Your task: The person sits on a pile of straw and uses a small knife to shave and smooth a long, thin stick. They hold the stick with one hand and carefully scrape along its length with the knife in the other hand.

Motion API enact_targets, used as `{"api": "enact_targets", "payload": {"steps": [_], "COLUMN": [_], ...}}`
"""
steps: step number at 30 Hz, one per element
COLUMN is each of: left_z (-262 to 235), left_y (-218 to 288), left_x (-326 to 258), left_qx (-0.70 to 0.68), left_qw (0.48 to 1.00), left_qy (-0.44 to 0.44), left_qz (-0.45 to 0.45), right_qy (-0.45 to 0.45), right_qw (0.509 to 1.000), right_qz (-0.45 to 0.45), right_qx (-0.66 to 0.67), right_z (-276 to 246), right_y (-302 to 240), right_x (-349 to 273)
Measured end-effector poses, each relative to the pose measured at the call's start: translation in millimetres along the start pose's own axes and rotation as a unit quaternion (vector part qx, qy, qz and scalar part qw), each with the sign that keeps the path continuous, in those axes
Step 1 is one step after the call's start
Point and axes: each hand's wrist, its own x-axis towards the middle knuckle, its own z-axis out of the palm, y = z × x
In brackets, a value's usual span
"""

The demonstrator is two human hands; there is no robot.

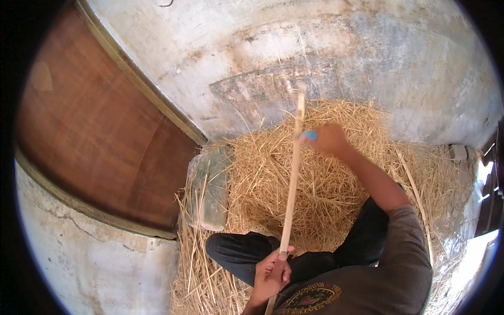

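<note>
- From lower centre to upper centre of the frame, one long pale wooden strip (292, 194) runs at a slight slant; its top end shows against the stained wall (367, 63).
- At lower centre, left hand (272, 275): fingers closed round the strip near its lower part.
- Right of the strip's upper part, right hand (329, 139): blurred, fist closed on a small blue item (308, 135), its kind not discernible. Item lies at the strip's edge; contact cannot be confirmed.
- Across the centre, a heap of dry straw (325, 199) beneath and behind the strip.
- Left of the straw, a greenish-grey block (212, 191).
- Upper left, a brown panel (105, 115) with a wooden frame (142, 68).
- Lower centre, bent legs in dark trousers (236, 257).
</note>
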Motion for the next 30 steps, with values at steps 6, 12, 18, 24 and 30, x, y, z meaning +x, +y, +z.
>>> {"api": "enact_targets", "payload": {"steps": [6,12,18,24,30], "left_z": [-2,-10,-2,2,8], "left_y": [-12,-7,11,14,16], "left_x": [5,13,11,11,13], "left_qx": [0.011,-0.011,0.041,0.041,0.066], "left_qw": [1.0,0.999,0.997,0.997,0.994], "left_qy": [0.001,0.015,0.046,0.068,0.074], "left_qz": [0.005,0.036,0.037,0.025,0.035], "right_qy": [-0.058,-0.144,-0.125,-0.063,0.073], "right_qw": [0.985,0.972,0.982,0.984,0.956], "right_qz": [0.115,-0.107,-0.132,-0.149,-0.27], "right_qx": [0.115,0.154,0.057,0.077,0.083], "right_z": [-14,-35,-37,-18,-16], "right_y": [17,-60,-72,-71,-70], "right_x": [15,-52,-62,-62,-56]}}
